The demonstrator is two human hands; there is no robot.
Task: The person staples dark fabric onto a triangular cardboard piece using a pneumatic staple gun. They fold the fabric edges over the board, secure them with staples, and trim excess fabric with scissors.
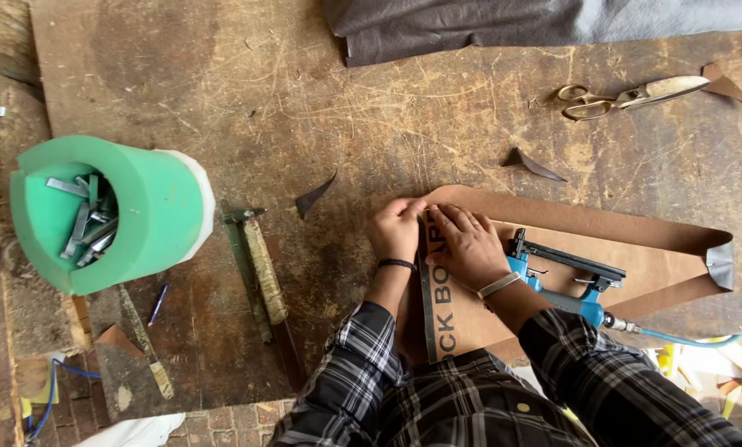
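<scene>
Both our hands, left (396, 232) and right (468, 244), press flat together on board (636, 248) at counter (304, 99) front edge; thin, stiff, light — grip edges

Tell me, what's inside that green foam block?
The green foam block has a hollow holding a pile of grey metal staple strips. Whatever lies beneath the pile is covered.

Left hand (396, 230) and right hand (463, 242) press side by side on the folded end of a long brown cardboard panel (636, 240) on the scarred wooden workbench (304, 108). Blue pneumatic staple gun (565, 277) rests on the panel, just right of the right hand. Brass-handled scissors (631, 96) lie well beyond the panel.
</scene>
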